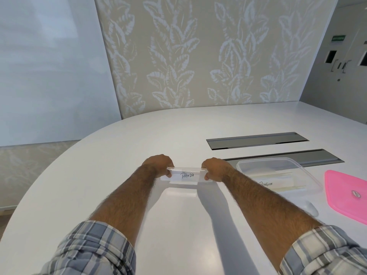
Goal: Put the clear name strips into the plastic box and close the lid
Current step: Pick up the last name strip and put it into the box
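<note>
A clear name strip with a paper label reading "PANDA" is held just above the white table, near its middle. My left hand grips its left end and my right hand grips its right end. To the right stands the clear plastic box, open, with another strip labelled "PENGUIN" lying inside among other clear strips. The pink lid lies flat on the table to the right of the box.
Two dark recessed cable hatches are set in the white table behind the box. A small clear object lies in front of the box. A leaf-patterned wall stands beyond the table's curved far edge.
</note>
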